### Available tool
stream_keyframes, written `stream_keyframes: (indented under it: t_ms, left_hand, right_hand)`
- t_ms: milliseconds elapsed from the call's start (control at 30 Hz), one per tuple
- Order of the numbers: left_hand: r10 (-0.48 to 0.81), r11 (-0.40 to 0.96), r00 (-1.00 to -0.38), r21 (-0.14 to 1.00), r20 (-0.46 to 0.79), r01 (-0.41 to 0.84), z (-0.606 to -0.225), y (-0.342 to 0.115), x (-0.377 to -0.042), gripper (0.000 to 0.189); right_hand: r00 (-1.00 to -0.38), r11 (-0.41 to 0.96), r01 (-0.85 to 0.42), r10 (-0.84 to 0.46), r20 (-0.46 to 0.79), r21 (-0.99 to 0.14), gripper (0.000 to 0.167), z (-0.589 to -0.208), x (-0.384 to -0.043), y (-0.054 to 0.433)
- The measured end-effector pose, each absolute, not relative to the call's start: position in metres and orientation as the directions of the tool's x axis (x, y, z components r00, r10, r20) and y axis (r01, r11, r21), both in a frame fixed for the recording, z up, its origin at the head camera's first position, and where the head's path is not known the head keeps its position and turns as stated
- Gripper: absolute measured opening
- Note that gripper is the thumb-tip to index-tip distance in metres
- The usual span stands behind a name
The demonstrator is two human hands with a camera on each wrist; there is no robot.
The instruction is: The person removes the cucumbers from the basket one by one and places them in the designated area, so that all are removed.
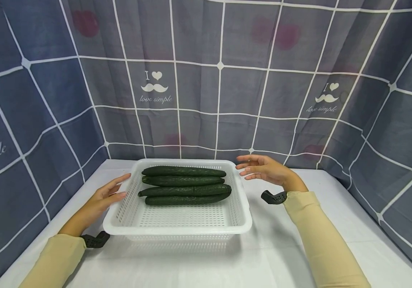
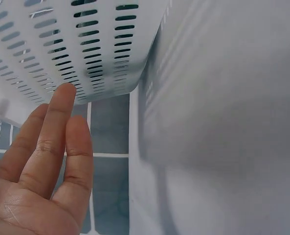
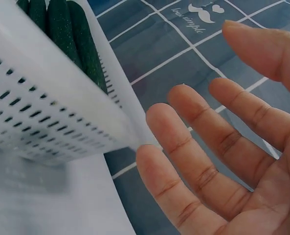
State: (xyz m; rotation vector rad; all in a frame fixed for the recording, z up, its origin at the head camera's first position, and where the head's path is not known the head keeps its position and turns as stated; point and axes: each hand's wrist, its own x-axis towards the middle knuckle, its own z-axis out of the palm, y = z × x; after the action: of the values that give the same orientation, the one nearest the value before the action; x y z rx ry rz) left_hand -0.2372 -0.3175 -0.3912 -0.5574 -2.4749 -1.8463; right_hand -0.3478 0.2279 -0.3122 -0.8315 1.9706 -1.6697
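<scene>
A white perforated plastic basket (image 1: 177,230) sits on the table, seen from above in the head view. Several dark green cucumbers (image 1: 186,191) lie side by side across its back half. My left hand (image 1: 99,204) is at the basket's left rim, fingers extended; the left wrist view has the fingertips (image 2: 64,95) close along the slotted outer wall (image 2: 100,49). Off the back right corner, my right hand (image 1: 267,170) is raised with its fingers spread and nothing in it. The right wrist view shows the right fingertips (image 3: 157,161) beside the basket's end, cucumbers (image 3: 61,34) visible over the rim.
A white cloth (image 1: 263,256) covers the table. Grey-blue checked curtains (image 1: 199,88) hang close behind the basket and along both sides. Each wrist wears a black strap-like device, such as the one on the right wrist (image 1: 273,197).
</scene>
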Motion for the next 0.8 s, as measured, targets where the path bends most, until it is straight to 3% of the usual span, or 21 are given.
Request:
stream_keyframes:
  t_ms: [467,800]
  left_hand:
    - [0.31,0.181,-0.925,0.941,0.222,0.286,-0.396,-0.316,-0.24,0.064]
    - [0.341,0.119,-0.91,0.949,0.238,0.293,-0.4,-0.317,-0.241,0.063]
  right_hand:
    - [-0.824,0.067,-0.169,-0.558,0.103,-0.983,0.052,-0.304,-0.355,0.196]
    - [-0.825,0.107,-0.246,-0.545,0.15,-0.963,0.046,-0.304,-0.359,0.172]
